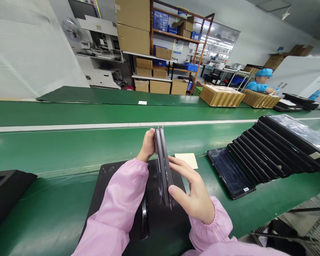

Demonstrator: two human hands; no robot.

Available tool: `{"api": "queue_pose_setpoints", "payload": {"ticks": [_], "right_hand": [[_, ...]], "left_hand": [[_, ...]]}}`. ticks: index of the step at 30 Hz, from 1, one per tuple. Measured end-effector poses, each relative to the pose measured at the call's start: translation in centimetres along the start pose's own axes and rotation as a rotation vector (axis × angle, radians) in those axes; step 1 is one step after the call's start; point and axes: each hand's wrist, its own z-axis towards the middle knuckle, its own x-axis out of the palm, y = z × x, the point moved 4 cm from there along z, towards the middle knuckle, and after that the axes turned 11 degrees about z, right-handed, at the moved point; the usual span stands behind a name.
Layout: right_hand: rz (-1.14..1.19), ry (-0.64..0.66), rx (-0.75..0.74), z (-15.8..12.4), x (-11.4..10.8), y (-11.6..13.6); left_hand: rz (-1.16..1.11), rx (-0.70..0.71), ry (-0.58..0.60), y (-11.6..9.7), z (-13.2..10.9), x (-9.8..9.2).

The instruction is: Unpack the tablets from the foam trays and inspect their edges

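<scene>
Now L hand [147,144]'s clamped on the far end of two film-wrapped panels [166,170], on edge btwn both hands above the black tray [162,225]; long axis runs fwd, R hand [196,192] by the near end, fingers spread, tips at R face.

Two thin, dark slabs [164,167] with clear film at their edges are held together, nearly upright, between left hand [148,144] and right hand [194,190].
</scene>
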Motion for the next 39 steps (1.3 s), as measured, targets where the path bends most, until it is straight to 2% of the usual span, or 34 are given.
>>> {"api": "queue_pose_setpoints", "payload": {"ticks": [10, 18, 27, 39], "right_hand": [[-0.067, -0.060, -0.071, -0.3, -0.1, 0.8], [-0.106, -0.060, -0.090, -0.3, -0.1, 1.3], [-0.061, 0.005, -0.103, -0.4, -0.4, 1.4], [-0.121, 0.044, -0.097, -0.7, -0.4, 1.9]], "left_hand": [[0.140, 0.123, 0.208, -3.8, -1.5, 1.5], [0.178, 0.115, 0.223, -3.8, -1.6, 1.8], [0.174, 0.158, 0.235, -4.2, -1.9, 1.7], [0.222, 0.173, 0.266, -4.4, -2.1, 1.8]]}}
